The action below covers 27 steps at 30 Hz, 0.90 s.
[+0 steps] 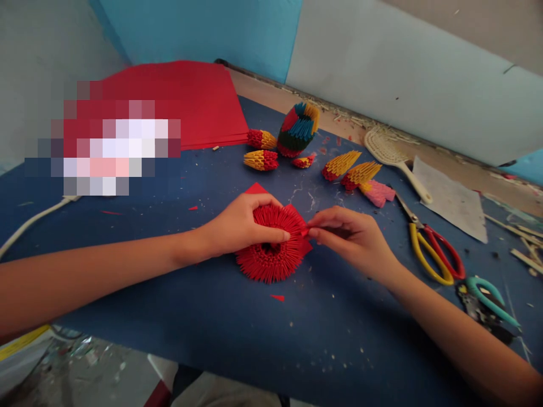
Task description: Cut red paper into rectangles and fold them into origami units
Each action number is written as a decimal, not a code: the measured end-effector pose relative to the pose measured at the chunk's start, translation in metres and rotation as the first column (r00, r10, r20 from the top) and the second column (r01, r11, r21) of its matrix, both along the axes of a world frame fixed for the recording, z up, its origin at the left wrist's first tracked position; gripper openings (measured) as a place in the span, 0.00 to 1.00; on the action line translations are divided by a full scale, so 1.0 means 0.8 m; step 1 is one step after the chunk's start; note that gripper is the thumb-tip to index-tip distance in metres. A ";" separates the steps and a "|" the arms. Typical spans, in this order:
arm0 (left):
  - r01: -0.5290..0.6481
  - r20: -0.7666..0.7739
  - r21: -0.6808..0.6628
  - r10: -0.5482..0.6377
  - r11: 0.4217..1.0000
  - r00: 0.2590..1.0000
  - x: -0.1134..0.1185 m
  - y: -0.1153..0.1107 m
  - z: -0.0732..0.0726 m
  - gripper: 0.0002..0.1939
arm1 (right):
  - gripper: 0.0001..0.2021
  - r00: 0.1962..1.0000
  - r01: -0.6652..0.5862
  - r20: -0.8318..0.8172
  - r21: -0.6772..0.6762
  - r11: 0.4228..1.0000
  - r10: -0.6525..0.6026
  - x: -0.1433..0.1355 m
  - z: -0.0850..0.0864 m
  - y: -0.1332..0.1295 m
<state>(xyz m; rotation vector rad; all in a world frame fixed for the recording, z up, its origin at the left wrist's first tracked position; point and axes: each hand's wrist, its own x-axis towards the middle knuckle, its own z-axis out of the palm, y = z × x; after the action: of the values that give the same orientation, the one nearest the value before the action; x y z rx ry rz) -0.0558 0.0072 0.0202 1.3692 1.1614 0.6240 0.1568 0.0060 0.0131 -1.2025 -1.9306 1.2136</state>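
Observation:
A round red folded-paper piece point(271, 265) with a hole at its centre lies on the blue table point(203, 305), over some red paper. My left hand point(250, 223) grips its upper left part, the thumb across the top near the hole and the fingers behind. At the piece's right edge, my right hand point(352, 234) pinches a small red paper piece point(305, 230) between thumb and fingertips. Whether that small piece touches the ring is hard to tell. A red scrap point(278, 298) lies just below the ring.
Behind are red sheets point(190, 107), a multicoloured paper vase point(299, 130) and several yellow-red paper pieces point(261, 160). Rightward lie a hairbrush point(392, 150), red-yellow scissors point(432, 254), teal-handled scissors point(492, 299) and white paper point(452, 198). A white cable point(34, 217) runs at left.

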 end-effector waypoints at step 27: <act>0.045 -0.029 0.058 -0.043 0.997 0.999 -0.002 -0.003 -0.003 0.16 | 0.13 0.943 0.171 -0.224 -0.311 0.935 -0.247 -0.024 -0.006 -0.014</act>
<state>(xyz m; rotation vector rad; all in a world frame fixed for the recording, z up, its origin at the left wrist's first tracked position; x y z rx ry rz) -0.0572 0.0047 0.0180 1.4534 1.1402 0.6134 0.1373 -0.0056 0.0085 -1.2835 -1.4289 1.4872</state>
